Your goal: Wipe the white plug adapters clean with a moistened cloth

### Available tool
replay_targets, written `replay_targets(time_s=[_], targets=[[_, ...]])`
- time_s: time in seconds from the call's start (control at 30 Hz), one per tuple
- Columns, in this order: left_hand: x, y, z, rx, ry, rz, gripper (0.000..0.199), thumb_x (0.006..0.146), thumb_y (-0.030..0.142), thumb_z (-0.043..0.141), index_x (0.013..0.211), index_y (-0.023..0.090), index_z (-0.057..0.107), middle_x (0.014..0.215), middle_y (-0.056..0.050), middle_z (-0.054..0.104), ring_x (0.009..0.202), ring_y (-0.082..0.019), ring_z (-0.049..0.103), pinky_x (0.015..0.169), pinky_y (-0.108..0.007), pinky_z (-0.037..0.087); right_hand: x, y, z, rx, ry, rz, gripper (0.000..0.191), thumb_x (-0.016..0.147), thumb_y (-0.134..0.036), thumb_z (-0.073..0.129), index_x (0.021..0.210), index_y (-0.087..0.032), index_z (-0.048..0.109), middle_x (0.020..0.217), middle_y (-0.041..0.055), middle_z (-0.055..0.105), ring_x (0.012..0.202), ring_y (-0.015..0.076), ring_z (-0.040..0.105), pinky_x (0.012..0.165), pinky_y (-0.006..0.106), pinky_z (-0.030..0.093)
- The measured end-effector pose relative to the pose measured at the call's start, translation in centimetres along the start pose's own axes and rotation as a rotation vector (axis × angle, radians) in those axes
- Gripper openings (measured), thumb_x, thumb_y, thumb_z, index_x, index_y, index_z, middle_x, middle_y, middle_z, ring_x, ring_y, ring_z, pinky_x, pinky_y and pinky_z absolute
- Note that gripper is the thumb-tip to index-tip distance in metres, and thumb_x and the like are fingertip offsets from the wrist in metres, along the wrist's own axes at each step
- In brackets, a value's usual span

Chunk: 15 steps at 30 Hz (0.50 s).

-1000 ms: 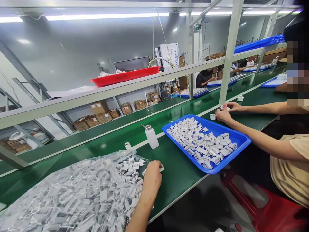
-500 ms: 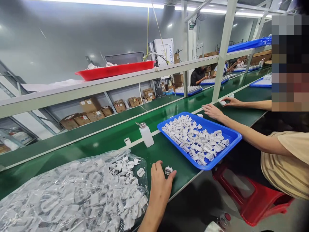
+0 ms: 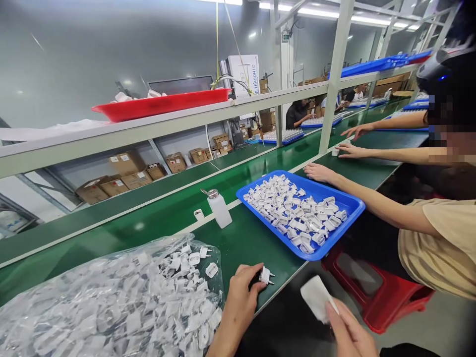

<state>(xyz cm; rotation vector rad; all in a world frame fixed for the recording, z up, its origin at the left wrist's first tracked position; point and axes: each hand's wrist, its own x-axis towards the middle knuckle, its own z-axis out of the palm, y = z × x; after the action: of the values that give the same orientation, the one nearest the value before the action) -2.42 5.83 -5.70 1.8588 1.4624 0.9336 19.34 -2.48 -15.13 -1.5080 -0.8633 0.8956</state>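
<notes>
My left hand (image 3: pixel 241 297) pinches a small white plug piece (image 3: pixel 265 275) between thumb and fingers at the near edge of the green bench (image 3: pixel 208 233); its two pins point right. At the bottom right, my right hand (image 3: pixel 351 329) holds a flat white piece (image 3: pixel 318 297) by its lower edge, over the dark gap beside the bench. Left of my left hand lies a clear plastic bag (image 3: pixel 111 297) full of white plug pieces. Beyond my hands, a blue tray (image 3: pixel 357 210) holds many white plug pieces.
A white pump bottle (image 3: pixel 220 210) stands left of the tray, near a small white part (image 3: pixel 199 214). A co-worker's arm (image 3: pixel 375 198) reaches behind the tray. A red stool (image 3: pixel 383 297) is below right. A rail shelf (image 3: pixel 163 116) carries a red tray (image 3: pixel 159 105).
My left hand has closed on the plug piece that lay beside its fingers. My right hand has come into view with the flat white piece. A further person's arms now reach over the bench.
</notes>
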Motion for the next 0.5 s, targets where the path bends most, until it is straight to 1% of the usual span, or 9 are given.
replay_targets(time_s=[0.03,0.07,0.1,0.13,0.2,0.23,0.3,0.4,0.5], targets=[[0.0,-0.1,0.1,0.005,0.000,0.016,0.042,0.079,0.009,0.063,0.116,0.024,0.075,0.101,-0.006,0.075,0.096,-0.023,0.066,0.086,-0.036,0.053,0.4,-1.5,1.2,-0.128,0.025,-0.195,0.035,0.099,-0.045,0.049,0.121,-0.027,0.071,0.128,0.0100,0.067,0.119,0.0326,0.061,0.099,0.046,0.051],[0.0,-0.2,0.2,0.010,0.006,0.029,0.042,0.079,0.009,0.063,0.117,0.023,0.075,0.100,-0.006,0.075,0.096,-0.023,0.066,0.086,-0.037,0.053,0.7,-2.8,2.4,-0.240,0.048,-0.411,0.034,0.099,-0.039,0.049,0.125,-0.029,0.069,0.129,0.0100,0.066,0.118,0.0319,0.060,0.099,0.047,0.051],[0.1,-0.3,0.3,0.012,0.015,0.037,0.041,0.079,0.009,0.063,0.116,0.023,0.074,0.100,-0.006,0.075,0.095,-0.023,0.066,0.086,-0.036,0.053,1.0,-3.7,3.7,-0.349,0.014,-0.618,0.038,0.099,-0.033,0.049,0.134,-0.030,0.064,0.132,0.0099,0.066,0.118,0.0316,0.060,0.098,0.048,0.052],[0.1,-0.4,0.4,0.012,0.022,0.043,0.041,0.079,0.008,0.062,0.115,0.023,0.074,0.100,-0.006,0.075,0.094,-0.023,0.066,0.085,-0.036,0.053,1.1,-4.3,5.0,-0.451,-0.020,-0.732,0.043,0.099,-0.027,0.048,0.141,-0.031,0.058,0.138,0.0081,0.063,0.121,0.0311,0.058,0.098,0.049,0.052],[0.2,-0.4,0.6,0.011,0.027,0.042,0.041,0.078,0.004,0.058,0.111,0.022,0.074,0.098,-0.005,0.074,0.093,-0.021,0.066,0.084,-0.034,0.053,1.3,-4.3,7.0,-0.585,-0.084,-0.918,0.054,0.098,-0.018,0.049,0.150,-0.030,0.047,0.143,0.0049,0.062,0.123,0.0289,0.058,0.094,0.045,0.054],[0.3,-0.4,0.7,0.009,0.026,0.031,0.040,0.077,0.003,0.057,0.107,0.022,0.074,0.096,-0.005,0.074,0.092,-0.020,0.066,0.083,-0.032,0.052,1.3,-3.9,7.8,-0.621,-0.104,-0.963,0.058,0.097,-0.015,0.048,0.153,-0.028,0.042,0.146,0.0041,0.060,0.124,0.0277,0.057,0.094,0.044,0.055],[0.5,-0.2,0.6,-0.007,0.013,-0.016,0.036,0.073,0.001,0.059,0.098,0.021,0.074,0.090,-0.003,0.072,0.087,-0.019,0.065,0.079,-0.030,0.050,1.2,-3.1,8.5,-0.666,-0.139,-0.997,0.061,0.096,-0.010,0.047,0.154,-0.023,0.038,0.149,0.0034,0.057,0.125,0.0260,0.055,0.095,0.041,0.053],[0.8,0.3,0.4,-0.034,0.001,-0.086,0.026,0.068,0.003,0.064,0.085,0.021,0.072,0.082,0.000,0.069,0.078,-0.017,0.063,0.072,-0.027,0.047,1.4,-3.2,8.4,-0.713,-0.193,-0.970,0.053,0.096,-0.009,0.045,0.148,-0.018,0.047,0.148,0.0040,0.058,0.122,0.0253,0.055,0.096,0.042,0.051],[0.9,0.5,0.3,-0.037,0.018,-0.091,0.024,0.067,0.004,0.065,0.083,0.021,0.071,0.081,0.001,0.069,0.077,-0.017,0.061,0.071,-0.027,0.045,2.1,-4.5,8.0,-0.722,-0.218,-0.971,0.046,0.098,-0.012,0.046,0.142,-0.017,0.054,0.140,0.0039,0.064,0.117,0.0246,0.057,0.093,0.041,0.050]])
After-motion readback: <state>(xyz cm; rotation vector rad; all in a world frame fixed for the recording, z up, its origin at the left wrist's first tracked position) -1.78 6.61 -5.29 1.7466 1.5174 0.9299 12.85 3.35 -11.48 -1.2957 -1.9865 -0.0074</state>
